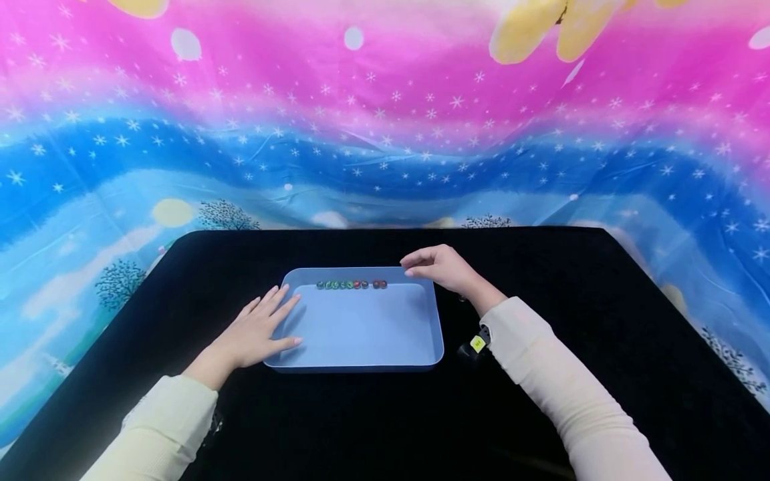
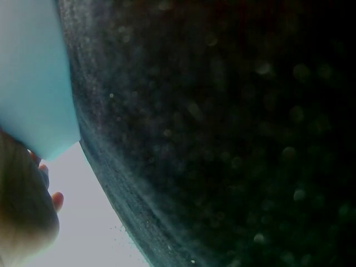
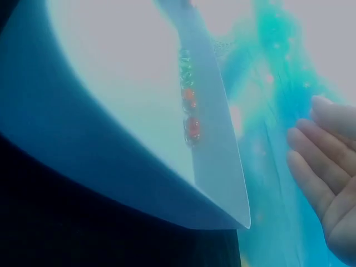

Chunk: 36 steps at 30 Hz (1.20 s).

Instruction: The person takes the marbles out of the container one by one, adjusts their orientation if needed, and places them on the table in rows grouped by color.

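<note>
A light blue rectangular tray point(image 1: 361, 334) lies on the black table. Along its far inner wall runs a row of glass marbles, green marbles point(image 1: 335, 285) to the left and reddish marbles point(image 1: 379, 284) to the right, with a small gap near the right end. My left hand point(image 1: 259, 331) is spread at the tray's left wall, fingers straight and reaching over the rim. Over the tray's far right corner is my right hand point(image 1: 442, 267), fingers extended and holding nothing; in the right wrist view its fingers point(image 3: 311, 150) are apart from the tray.
A black cloth point(image 1: 349, 427) covers the table. Behind it hangs a pink and blue patterned curtain point(image 1: 385, 133). A small dark object with a yellow label point(image 1: 477, 344) sits at the right wrist.
</note>
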### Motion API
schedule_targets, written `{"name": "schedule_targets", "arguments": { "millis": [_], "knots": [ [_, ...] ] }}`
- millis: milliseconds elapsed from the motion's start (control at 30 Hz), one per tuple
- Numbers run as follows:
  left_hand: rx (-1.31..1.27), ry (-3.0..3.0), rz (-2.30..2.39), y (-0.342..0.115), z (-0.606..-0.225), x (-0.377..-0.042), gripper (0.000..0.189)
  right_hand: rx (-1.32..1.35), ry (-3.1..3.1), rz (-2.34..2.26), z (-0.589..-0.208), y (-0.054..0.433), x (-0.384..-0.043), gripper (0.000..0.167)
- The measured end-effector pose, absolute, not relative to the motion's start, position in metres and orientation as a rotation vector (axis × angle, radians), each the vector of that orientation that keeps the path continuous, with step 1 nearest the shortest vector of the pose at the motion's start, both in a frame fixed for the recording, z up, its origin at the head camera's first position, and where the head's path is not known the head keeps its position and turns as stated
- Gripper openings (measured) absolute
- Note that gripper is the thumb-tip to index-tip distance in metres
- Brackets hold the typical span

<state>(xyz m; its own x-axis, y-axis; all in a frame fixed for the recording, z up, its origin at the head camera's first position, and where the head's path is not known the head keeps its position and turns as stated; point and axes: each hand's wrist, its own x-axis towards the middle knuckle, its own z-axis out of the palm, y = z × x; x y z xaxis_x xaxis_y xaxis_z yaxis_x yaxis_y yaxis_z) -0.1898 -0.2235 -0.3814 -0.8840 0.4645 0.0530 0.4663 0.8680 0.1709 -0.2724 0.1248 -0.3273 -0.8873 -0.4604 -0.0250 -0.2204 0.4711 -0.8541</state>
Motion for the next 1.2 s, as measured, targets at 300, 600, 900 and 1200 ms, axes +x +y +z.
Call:
{"name": "schedule_targets", "arguments": {
  "millis": [300,600,900,1200],
  "knots": [
    [-0.745,-3.046,-0.259,-0.225,-0.384,-0.191,0.079,-0.571,2.494,-1.324,-0.325,0.119,-0.277,0.027],
    [-0.745,-3.045,-0.265,-0.225,-0.385,-0.191,0.079,-0.579,2.494,-1.320,-0.322,0.111,-0.282,0.026],
    [-0.746,-3.035,-0.274,-0.225,-0.383,-0.189,0.078,-0.620,2.508,-1.271,-0.323,0.104,-0.288,0.026],
    [-0.749,-3.013,-0.286,-0.224,-0.383,-0.190,0.078,-0.603,2.515,-1.223,-0.329,0.096,-0.295,0.028]
  ]
}}
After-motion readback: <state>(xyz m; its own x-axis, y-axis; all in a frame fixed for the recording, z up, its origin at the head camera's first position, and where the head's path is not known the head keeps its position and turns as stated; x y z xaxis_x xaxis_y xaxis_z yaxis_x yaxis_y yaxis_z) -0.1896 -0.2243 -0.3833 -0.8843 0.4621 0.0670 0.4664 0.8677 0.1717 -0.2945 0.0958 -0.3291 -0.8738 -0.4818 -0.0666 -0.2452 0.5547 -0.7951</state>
